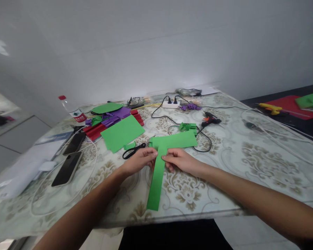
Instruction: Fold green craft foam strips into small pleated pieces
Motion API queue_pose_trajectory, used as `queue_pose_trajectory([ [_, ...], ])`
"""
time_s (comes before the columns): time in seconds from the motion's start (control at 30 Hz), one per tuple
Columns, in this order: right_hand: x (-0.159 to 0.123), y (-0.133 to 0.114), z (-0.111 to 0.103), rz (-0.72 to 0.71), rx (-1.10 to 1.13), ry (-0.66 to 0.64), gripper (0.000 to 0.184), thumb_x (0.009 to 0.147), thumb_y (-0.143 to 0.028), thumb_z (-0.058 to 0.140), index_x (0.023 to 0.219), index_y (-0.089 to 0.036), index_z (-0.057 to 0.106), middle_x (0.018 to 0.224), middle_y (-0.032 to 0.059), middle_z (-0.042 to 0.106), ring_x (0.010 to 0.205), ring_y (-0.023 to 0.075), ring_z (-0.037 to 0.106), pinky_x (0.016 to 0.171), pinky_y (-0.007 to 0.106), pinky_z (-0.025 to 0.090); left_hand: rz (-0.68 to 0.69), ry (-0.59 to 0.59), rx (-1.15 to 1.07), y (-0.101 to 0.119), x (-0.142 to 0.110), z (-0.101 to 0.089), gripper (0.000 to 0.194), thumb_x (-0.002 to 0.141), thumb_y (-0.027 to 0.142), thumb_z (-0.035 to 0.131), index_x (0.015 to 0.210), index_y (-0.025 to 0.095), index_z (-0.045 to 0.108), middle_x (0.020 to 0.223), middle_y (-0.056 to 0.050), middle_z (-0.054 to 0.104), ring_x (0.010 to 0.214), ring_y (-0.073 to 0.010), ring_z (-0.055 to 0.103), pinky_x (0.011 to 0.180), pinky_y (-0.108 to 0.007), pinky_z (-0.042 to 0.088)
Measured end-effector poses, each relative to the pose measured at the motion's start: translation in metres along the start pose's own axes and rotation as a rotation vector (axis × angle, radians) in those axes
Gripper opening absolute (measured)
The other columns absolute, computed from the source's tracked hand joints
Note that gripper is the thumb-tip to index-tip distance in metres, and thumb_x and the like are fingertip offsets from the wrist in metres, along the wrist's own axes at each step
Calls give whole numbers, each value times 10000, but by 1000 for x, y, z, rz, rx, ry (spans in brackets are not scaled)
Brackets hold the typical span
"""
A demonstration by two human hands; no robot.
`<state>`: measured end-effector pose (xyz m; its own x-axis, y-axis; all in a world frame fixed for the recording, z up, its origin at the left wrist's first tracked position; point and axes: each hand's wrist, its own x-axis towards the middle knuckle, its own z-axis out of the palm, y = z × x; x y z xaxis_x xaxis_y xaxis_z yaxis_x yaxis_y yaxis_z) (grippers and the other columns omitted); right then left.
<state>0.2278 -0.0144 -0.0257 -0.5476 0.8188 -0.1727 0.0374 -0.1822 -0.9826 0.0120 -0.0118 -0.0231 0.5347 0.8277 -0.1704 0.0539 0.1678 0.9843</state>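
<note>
A long green paper strip (156,187) runs toward me between my two hands. My left hand (139,160) pinches its left edge with thumb and fingers. On the opposite edge, my right hand (181,160) closes its thumb and fingers on the same strip. At its far end the strip meets a wider green paper piece (177,140) lying crosswise, so the two make a T shape. Black-handled scissors (134,151) lie just beyond my left hand, partly beside a small green scrap (129,146). Fringed green paper (187,127) sits behind the crosswise piece.
Green sheets (123,133), purple pieces (117,116) and red folded paper (95,131) are piled at back left. A bottle (75,110) and two phones (67,169) are at left. Behind are a power strip (171,104) and black glue gun (210,119); a yellow one (270,108) lies right.
</note>
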Motion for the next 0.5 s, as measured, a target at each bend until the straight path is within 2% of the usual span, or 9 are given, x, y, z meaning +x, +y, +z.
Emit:
queue_pose_trajectory([
  [0.23, 1, 2, 0, -10, 0, -14, 414, 767, -527, 725, 671, -173, 533, 578, -30, 614, 436, 85, 544, 456, 218, 388, 7, -10, -14, 1, -1, 2, 450, 881, 569, 638, 775, 134, 595, 652, -20, 638, 583, -116, 625, 593, -230, 500],
  [0.5, 0, -1, 1, 4, -3, -2, 407, 760, -512, 732, 658, -172, 534, 580, -23, 620, 436, 83, 544, 447, 214, 381, -2, -17, -2, 1, 1, 1, 461, 836, 582, 685, 791, 130, 604, 656, -25, 647, 583, -126, 630, 587, -238, 501],
])
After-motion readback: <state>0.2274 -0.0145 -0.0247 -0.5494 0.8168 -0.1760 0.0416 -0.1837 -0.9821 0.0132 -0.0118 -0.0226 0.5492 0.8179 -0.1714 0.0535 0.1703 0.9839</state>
